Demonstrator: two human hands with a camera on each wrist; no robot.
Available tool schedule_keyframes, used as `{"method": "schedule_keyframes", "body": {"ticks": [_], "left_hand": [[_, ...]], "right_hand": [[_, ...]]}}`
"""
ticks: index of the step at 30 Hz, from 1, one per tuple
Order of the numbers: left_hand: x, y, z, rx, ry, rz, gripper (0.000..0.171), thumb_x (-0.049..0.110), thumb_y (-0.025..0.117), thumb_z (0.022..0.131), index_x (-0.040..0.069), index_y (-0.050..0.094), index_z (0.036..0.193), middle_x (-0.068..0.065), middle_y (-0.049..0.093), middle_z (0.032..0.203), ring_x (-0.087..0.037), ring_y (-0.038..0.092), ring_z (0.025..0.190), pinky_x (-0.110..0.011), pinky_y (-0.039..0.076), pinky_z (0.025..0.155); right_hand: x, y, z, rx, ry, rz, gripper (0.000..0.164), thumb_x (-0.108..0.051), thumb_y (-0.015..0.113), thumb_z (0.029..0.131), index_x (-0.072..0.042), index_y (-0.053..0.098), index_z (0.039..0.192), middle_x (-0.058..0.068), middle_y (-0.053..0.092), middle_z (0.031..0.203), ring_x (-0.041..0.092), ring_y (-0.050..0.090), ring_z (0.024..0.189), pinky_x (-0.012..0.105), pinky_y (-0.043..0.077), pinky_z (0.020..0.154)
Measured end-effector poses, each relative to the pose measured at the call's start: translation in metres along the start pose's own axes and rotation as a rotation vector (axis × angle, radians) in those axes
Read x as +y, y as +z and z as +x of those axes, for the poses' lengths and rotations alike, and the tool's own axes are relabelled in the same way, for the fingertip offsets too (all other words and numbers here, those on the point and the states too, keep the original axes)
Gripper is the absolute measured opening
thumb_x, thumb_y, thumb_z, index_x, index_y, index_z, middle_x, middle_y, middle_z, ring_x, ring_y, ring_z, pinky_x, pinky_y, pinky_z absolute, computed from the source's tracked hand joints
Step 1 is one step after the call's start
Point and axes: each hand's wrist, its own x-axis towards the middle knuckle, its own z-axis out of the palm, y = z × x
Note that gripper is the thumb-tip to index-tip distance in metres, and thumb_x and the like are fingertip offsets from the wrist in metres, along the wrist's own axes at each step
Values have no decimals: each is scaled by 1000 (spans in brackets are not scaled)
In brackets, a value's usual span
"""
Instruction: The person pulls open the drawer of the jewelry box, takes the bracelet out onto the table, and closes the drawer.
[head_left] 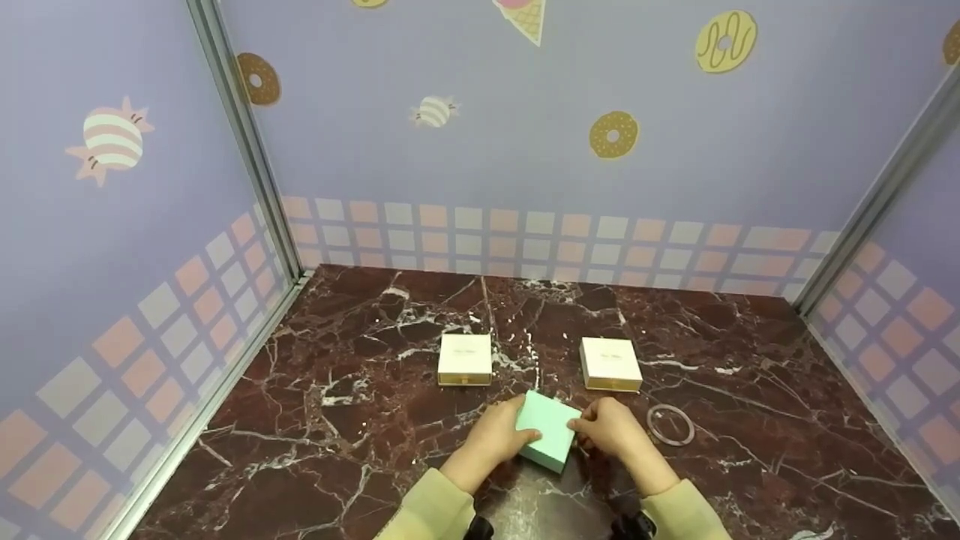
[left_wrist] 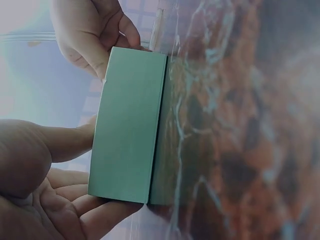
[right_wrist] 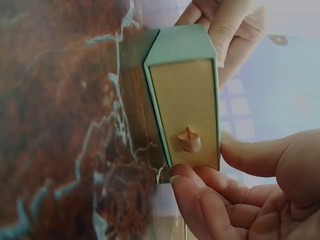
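Observation:
A mint-green drawer box (head_left: 549,429) lies turned at an angle on the dark marbled table, between both hands. My left hand (head_left: 495,433) grips it from the left, thumb over the top and fingers along the side. At its right corner my right hand (head_left: 606,429) pinches the box, thumb on the upper edge and curled fingers by the front. In the right wrist view, the gold-coloured drawer front (right_wrist: 186,100) sits inside the green sleeve, with a small ribbon tab (right_wrist: 189,141) sticking out. The left wrist view shows a plain green side (left_wrist: 128,125) of the box.
Two cream boxes with gold fronts, a left one (head_left: 465,360) and a right one (head_left: 610,364), stand behind the hands. A pale ring-shaped bangle (head_left: 670,425) lies right of my right hand. Patterned lilac panels (head_left: 480,150) enclose the table at the back and sides.

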Motion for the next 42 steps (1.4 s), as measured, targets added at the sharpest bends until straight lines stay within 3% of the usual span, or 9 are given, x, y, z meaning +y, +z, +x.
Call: {"method": "schedule_keyframes", "body": {"ticks": [6,16,20,25,42], "left_hand": [[3,1,-1,-6,-14,38,76,26,80,91,-11,47,148,-31,58,143,-46,58,131,-55,50,111],[4,1,-1,3,-35,18,81,26,81,90,-16,42,148,-34,60,139,-45,64,122,-53,55,105],[3,1,0,10,-34,17,82,26,80,91,-17,41,149,-34,62,135,-44,68,116,-52,57,100],[0,3,1,30,-35,10,81,28,80,92,-16,42,148,-35,60,138,-47,63,124,-56,54,105],[0,1,-1,-1,-20,22,82,27,76,95,-14,35,153,-34,55,144,-45,62,127,-55,53,107]], "right_hand": [[0,3,1,54,-31,-11,23,-15,74,95,-6,70,74,6,67,62,12,55,53,25,40,51],[-1,8,2,122,-77,15,10,-8,76,91,1,79,90,9,74,77,15,62,63,33,54,59],[-2,9,2,153,-126,11,13,-6,78,88,4,80,96,18,78,92,26,71,76,43,61,70],[-3,12,2,178,-145,32,22,-7,81,84,8,78,100,23,78,98,37,75,90,50,63,80],[1,16,6,198,-162,31,25,-8,82,85,9,78,103,24,78,102,38,75,94,51,62,82]]}}
